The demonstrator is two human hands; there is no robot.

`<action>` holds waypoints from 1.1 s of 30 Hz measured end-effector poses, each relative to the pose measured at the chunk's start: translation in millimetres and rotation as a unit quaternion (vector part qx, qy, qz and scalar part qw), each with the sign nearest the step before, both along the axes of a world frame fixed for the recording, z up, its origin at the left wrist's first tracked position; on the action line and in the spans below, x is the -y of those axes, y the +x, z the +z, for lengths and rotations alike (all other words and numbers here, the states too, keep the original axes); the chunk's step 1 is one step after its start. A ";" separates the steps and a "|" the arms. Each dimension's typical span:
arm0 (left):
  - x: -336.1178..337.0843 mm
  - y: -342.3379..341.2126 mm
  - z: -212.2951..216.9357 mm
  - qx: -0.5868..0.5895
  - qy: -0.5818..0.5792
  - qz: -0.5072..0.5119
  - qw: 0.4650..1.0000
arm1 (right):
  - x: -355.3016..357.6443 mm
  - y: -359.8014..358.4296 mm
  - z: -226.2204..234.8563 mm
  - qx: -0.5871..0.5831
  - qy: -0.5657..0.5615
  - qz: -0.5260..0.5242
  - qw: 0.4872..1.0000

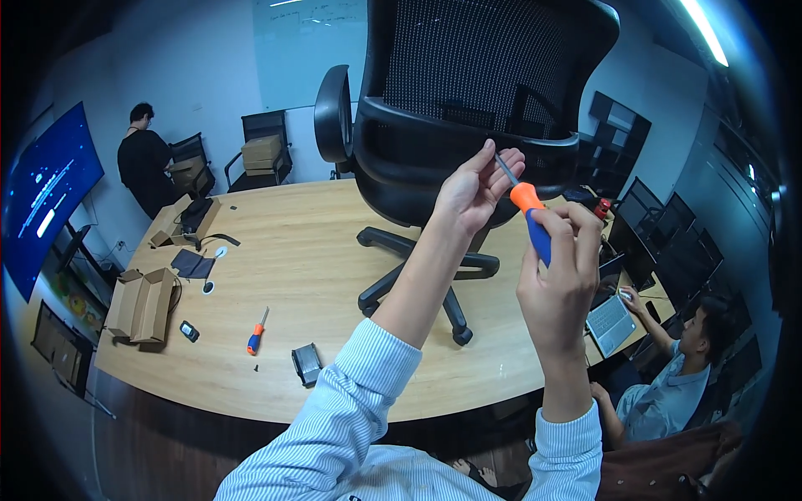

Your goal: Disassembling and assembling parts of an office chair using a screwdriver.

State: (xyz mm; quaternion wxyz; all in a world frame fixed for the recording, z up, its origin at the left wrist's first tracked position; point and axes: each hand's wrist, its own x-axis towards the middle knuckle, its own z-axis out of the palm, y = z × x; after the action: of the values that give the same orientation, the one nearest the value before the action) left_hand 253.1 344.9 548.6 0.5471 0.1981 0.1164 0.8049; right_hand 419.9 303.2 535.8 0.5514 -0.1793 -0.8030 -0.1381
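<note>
My right hand is wrapped round the orange and blue handle of a screwdriver. Its shaft points up and left, the tip by the rear of a black office chair. My left hand is cupped palm up beside the shaft, thumb and fingers apart on either side of the tip; no held thing shows in it. The chair stands upright on the wooden table, its mesh back toward me. Whether the tip touches a screw cannot be made out.
On the table lie a second screwdriver, a small black box-like part, a small dark device and open cardboard boxes. A seated person uses a laptop at right; another person stands far left.
</note>
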 end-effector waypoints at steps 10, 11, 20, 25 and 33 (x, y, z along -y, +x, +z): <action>-2.5 2.7 -4.2 0.025 0.053 -0.021 0.998 | -6.5 0.6 2.2 -0.042 0.046 0.081 0.995; -2.0 1.7 -4.4 0.033 0.053 -0.035 0.997 | -6.7 1.2 2.6 -0.042 0.061 0.115 0.991; -9.0 6.6 -0.7 0.089 0.052 -0.026 0.994 | -6.9 4.0 0.5 0.004 0.057 0.088 0.994; -8.4 17.8 3.0 0.101 0.051 0.025 0.993 | -16.3 10.9 10.2 -0.082 -0.051 -0.004 0.995; -2.7 10.8 0.7 0.146 0.097 -0.059 0.983 | -1.4 15.8 8.7 -0.065 -0.072 -0.010 0.995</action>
State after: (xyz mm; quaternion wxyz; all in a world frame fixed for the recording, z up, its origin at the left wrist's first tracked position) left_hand 263.8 347.5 549.3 0.5831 0.1372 -0.0559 0.7988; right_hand 435.7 304.6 544.5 0.5866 -0.2351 -0.7715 -0.0732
